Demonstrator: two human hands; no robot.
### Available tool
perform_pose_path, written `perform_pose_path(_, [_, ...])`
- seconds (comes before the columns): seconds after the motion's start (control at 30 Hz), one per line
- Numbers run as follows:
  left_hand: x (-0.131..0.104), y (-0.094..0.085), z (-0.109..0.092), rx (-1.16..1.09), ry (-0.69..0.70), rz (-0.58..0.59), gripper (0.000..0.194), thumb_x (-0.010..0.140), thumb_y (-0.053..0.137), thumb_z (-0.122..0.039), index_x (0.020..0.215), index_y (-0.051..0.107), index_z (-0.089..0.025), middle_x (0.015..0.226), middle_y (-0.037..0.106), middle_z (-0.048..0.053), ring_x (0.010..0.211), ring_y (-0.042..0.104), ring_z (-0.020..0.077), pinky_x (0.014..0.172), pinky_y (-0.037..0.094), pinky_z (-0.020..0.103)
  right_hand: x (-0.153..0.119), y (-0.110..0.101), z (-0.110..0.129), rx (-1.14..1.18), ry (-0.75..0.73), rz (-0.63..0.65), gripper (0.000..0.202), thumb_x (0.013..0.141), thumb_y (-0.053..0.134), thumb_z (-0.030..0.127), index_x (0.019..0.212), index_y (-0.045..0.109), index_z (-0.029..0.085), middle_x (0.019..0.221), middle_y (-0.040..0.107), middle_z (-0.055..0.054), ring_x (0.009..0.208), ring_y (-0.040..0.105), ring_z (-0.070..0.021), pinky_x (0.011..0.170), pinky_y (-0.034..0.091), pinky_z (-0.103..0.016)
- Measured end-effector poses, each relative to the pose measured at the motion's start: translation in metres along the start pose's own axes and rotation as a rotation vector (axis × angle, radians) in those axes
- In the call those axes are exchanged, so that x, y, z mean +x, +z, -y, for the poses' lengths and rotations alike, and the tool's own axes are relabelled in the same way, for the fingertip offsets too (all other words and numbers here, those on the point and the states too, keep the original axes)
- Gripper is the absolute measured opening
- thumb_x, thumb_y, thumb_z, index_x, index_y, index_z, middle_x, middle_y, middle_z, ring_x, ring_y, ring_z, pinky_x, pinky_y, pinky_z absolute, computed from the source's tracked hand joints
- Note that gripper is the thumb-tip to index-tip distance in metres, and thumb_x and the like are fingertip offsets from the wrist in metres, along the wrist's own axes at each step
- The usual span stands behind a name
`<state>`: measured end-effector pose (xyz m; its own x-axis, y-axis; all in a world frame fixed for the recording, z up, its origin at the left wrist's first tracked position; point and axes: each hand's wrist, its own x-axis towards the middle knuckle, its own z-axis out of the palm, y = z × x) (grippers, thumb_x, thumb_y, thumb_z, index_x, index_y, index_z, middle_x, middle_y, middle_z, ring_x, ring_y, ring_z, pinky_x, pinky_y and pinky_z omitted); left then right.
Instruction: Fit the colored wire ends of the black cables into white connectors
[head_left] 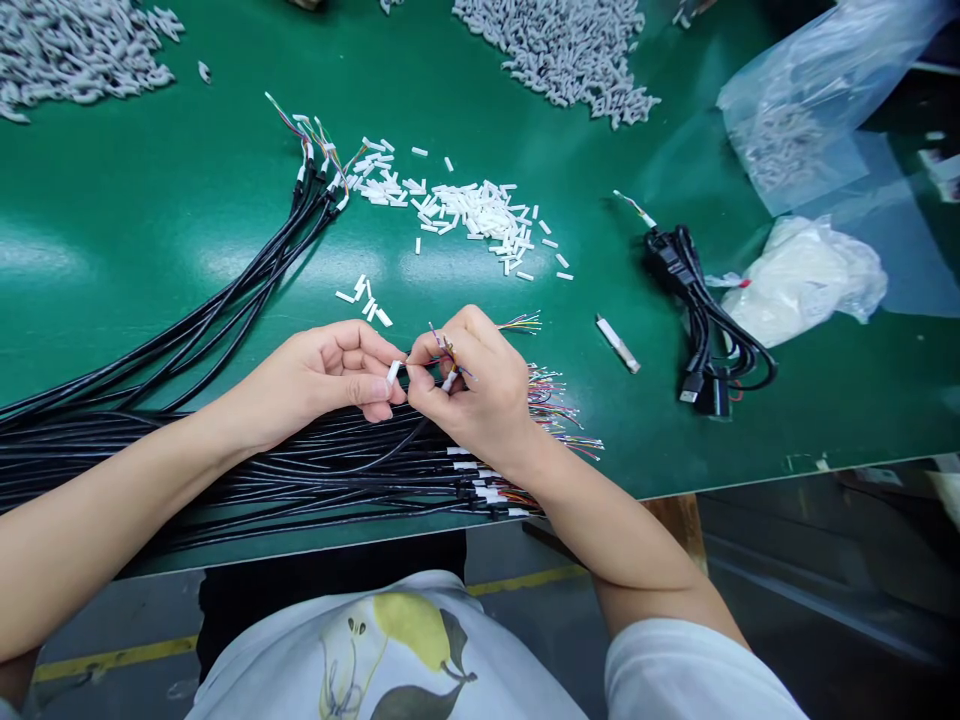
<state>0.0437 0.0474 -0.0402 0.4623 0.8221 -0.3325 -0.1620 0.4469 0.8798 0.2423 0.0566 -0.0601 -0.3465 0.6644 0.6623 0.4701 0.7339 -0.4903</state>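
Note:
Between the thumb and fingers of my left hand (341, 375) is a small white sleeve (393, 372). Close beside it, my right hand (476, 385) pinches the thin coloured wires (448, 350) at a cable's end; a white piece shows among its fingers. The fingertips of both hands nearly meet. Below them lies a thick bundle of black cables (360, 470), their stripped coloured wire ends (559, 410) fanning out to the right. Several loose white sleeves (367, 300) rest just beyond my left hand. How the wires sit against the held sleeve is too small to tell.
Further back is a pile of white sleeves (480, 215), next to another group of black cables (277, 245). Grey parts (562, 50) are heaped at the far edge. To the right are a white stick-like tool (618, 344), a coiled black cable (697, 300) and plastic bags (814, 275).

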Motion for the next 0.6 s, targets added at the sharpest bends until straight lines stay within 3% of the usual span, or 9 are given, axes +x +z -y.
perform_pose_path(0.27, [0.000,0.001,0.000,0.041,0.017,0.013,0.016,0.078,0.083,-0.015,0.091,0.073,-0.016,0.075,0.077,0.000,0.062,0.070,0.0094,0.064,0.058,0.020,-0.001,-0.001,0.002,0.054,0.013,0.018,0.012,0.089,0.056,0.011,0.081,0.057,0.020,0.071,0.048,0.003,0.067,0.049,-0.0106,0.059,0.042,-0.025])
perform_pose_path(0.43, [0.003,0.003,-0.001,0.029,0.143,-0.043,0.019,0.076,0.083,-0.017,0.088,0.068,-0.016,0.075,0.072,0.000,0.065,0.065,0.0100,0.063,0.054,0.021,0.003,-0.005,0.000,0.351,0.256,0.134,0.006,0.091,0.059,0.018,0.086,0.061,0.021,0.083,0.056,0.001,0.073,0.054,-0.0108,0.065,0.047,-0.026])
perform_pose_path(0.6, [0.006,0.009,-0.004,0.032,0.224,-0.124,0.019,0.079,0.080,-0.026,0.084,0.063,-0.018,0.062,0.058,-0.005,0.056,0.050,0.0079,0.052,0.041,0.019,0.009,-0.009,-0.005,0.711,0.497,0.113,0.014,0.091,0.066,0.035,0.093,0.064,0.021,0.097,0.060,-0.001,0.079,0.060,-0.0102,0.071,0.052,-0.026])
